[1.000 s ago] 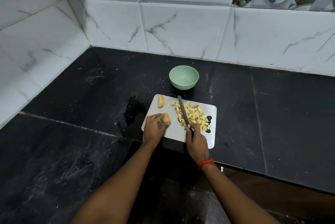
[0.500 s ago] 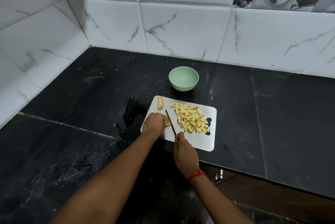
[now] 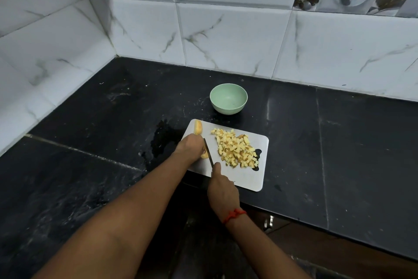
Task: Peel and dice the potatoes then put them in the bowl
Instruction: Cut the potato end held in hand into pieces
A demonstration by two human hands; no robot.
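Two hands work over a white cutting board [image 3: 248, 179] on the black surface [image 3: 113, 120]: the left hand [image 3: 190, 147] curls over a potato piece [image 3: 205, 155] at the board's left side and holds it down, while the right hand [image 3: 222, 190] grips the handle of a knife [image 3: 208, 153] whose blade lies against that piece, just beside the left fingers. One potato half [image 3: 198, 130] lies at the far left corner of the board, and a pile of diced potato [image 3: 236, 151] covers the board's right part. One green bowl [image 3: 228, 109] stands on the surface just beyond the board's far edge.
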